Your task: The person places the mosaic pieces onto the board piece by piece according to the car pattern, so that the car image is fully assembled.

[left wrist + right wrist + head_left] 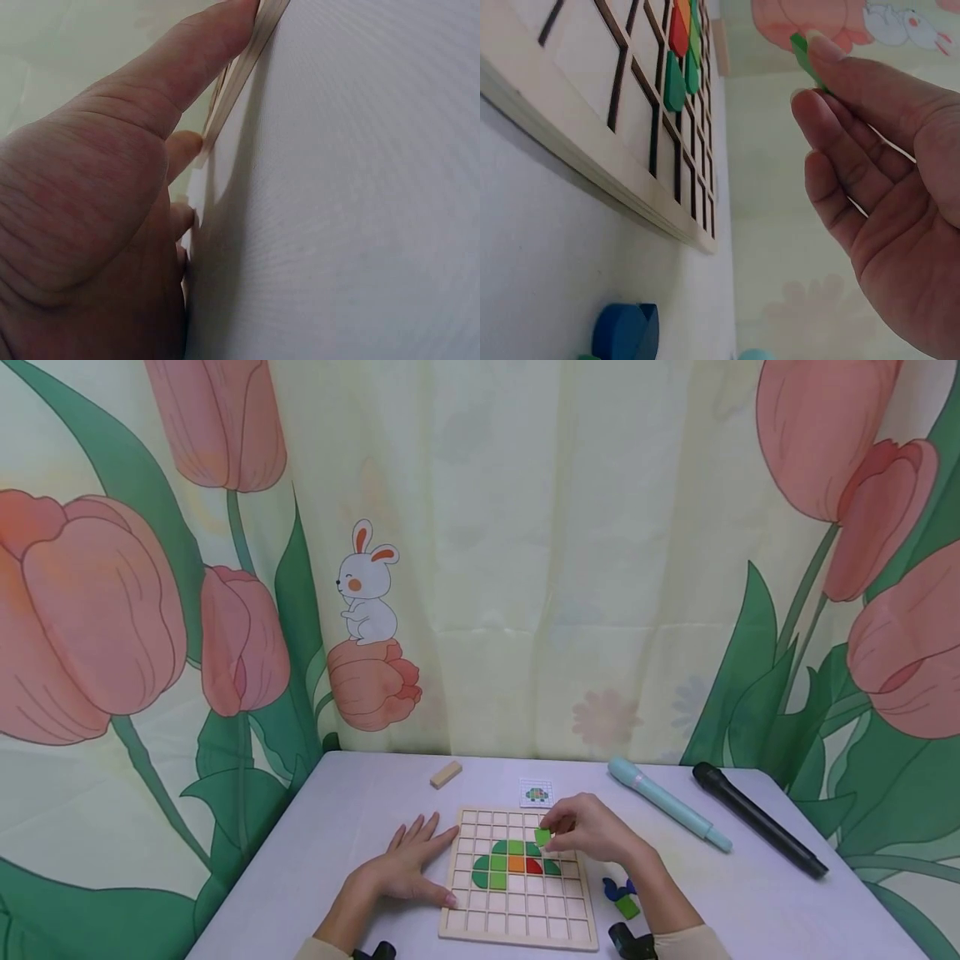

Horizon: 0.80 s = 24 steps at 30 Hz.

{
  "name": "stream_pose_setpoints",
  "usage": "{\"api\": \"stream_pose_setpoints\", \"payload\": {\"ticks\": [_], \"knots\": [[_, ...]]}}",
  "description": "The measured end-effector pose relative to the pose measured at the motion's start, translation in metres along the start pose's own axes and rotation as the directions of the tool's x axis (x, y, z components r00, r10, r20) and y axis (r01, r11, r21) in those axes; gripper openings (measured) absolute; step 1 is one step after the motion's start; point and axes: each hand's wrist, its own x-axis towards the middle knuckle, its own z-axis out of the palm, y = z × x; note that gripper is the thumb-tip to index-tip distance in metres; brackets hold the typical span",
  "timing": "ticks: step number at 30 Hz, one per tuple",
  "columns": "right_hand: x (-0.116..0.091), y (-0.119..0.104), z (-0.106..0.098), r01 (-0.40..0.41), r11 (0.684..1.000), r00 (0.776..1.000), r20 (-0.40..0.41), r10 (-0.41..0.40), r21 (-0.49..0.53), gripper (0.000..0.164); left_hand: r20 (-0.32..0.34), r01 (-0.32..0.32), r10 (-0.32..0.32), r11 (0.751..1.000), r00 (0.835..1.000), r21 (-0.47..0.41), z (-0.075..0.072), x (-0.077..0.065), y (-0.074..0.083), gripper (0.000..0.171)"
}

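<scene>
The right hand holds a light green square tile in a narrow grip, pinched between thumb and fingers over the upper right part of a pale wooden grid board. The right wrist view shows this tile raised, apart from the board's surface. The left hand lies at the board's left side, its grip wide, fingers spread and thumb touching the frame's edge.

The board rests on a white-covered bench between the two hands. In its middle cells sits a cluster of pieces: three light green squares, several rounded dark green pieces around them, an orange square and, just beside it, a rounded red piece. Many of the surrounding cells show bare wood.

Right of the board, near the right forearm, small blue curved pieces lie next to a loose light green tile. Just beyond the board's far edge is a small white picture card; a plain wooden block lies farther left. A mint-coloured tube and a long black stick slant across the right side. Behind hangs a tulip-and-rabbit printed curtain.
</scene>
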Motion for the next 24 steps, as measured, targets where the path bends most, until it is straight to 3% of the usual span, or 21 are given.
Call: {"api": "stream_pose_setpoints", "payload": {"ticks": [4, 12, 19, 24], "knots": [[0.001, -0.002, 0.007, -0.001, 1.0, 1.0, 0.028, 0.001, 0.021, 0.024, 0.002, 0.002, -0.002, 1.0, 1.0, 0.001, -0.001, 0.0, 0.0, 0.116], [0.002, -0.005, 0.017, 0.047, 0.999, 0.999, 0.007, -0.047, -0.014, 0.023, -0.017, -0.014, 0.014, 1.0, 1.0, 0.003, 0.0, 0.0, 0.001, 0.116], [0.005, -0.011, 0.029, -0.005, 1.0, 0.999, 0.032, 0.005, -0.004, 0.024, -0.016, -0.022, 0.022, 1.0, 1.0, 0.003, -0.001, -0.001, 0.002, 0.115], [0.007, -0.012, 0.038, 0.013, 1.0, 0.998, 0.06, -0.013, -0.003, 0.022, -0.012, -0.019, 0.019, 1.0, 1.0, 0.003, -0.002, -0.001, 0.003, 0.115]]}}
